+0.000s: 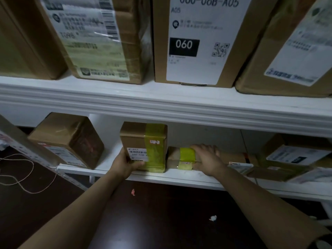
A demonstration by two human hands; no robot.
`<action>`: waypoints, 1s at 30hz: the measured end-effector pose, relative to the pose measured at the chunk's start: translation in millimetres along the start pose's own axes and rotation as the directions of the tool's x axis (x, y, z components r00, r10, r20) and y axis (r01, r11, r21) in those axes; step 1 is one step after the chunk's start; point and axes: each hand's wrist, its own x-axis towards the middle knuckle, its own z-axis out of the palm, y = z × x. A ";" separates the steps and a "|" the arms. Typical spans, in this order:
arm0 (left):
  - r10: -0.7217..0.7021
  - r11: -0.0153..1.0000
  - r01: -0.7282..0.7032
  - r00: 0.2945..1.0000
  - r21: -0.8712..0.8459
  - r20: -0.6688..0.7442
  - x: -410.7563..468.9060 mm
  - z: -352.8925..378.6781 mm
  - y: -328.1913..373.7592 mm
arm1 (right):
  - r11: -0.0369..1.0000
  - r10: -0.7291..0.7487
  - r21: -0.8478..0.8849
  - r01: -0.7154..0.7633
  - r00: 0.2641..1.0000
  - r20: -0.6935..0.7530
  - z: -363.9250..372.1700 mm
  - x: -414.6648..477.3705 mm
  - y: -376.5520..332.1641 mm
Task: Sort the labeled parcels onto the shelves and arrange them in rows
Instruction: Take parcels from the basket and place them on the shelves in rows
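My left grip [125, 163] holds the upright parcel [143, 141] at its lower near corner. The fingers curl round the side and the thumb lies across the barcode label on its front. That parcel is a small brown box with a broad band of yellow-green tape, and it stands on the lower shelf [158, 177] close to the front edge.

Just to the inner side, my right grip [206, 159] lies over the low parcel [180, 157], with the fingers bent down over its top beside the yellow tape. I read it as clasping the box, though the thumb is hard to make out. The low parcel lies flat on the same shelf, touching or nearly touching the upright one. I cannot tell which.

Outward from the left grip, a plain brown carton [68, 139] sits well apart and turned at an angle. Outward from the right grip, a cluster of labelled parcels [294, 155] crowds the shelf, blurred.

Above both grips runs the upper shelf [161, 101]. On it are a box labelled 060 [197, 42] directly overhead, a heavily taped box [100, 42] above the left grip, and another labelled box [291, 51] beyond the right.

Below my forearms is the dark floor [161, 230]. It carries a loop of string [21, 177], a white scrap [212, 218] and a small red scrap [133, 192].
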 end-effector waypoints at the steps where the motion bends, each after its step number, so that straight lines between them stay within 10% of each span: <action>1: 0.001 1.000 -0.001 1.000 0.006 0.002 1.1 2.8 1.4 | 1.000 0.001 0.005 -0.001 1.000 0.000 -0.4 -1.4 2.6; 23: -0.210 0.941 0.192 0.977 0.280 0.038 -31.4 24.9 33.7 | 0.992 0.125 -0.005 -0.126 0.989 -0.080 -16.3 -47.4 21.0; 30: -0.254 0.799 -0.003 0.904 0.601 0.343 -105.8 32.9 94.2 | 0.982 0.184 0.028 -0.185 0.982 0.035 -65.9 -133.5 -9.8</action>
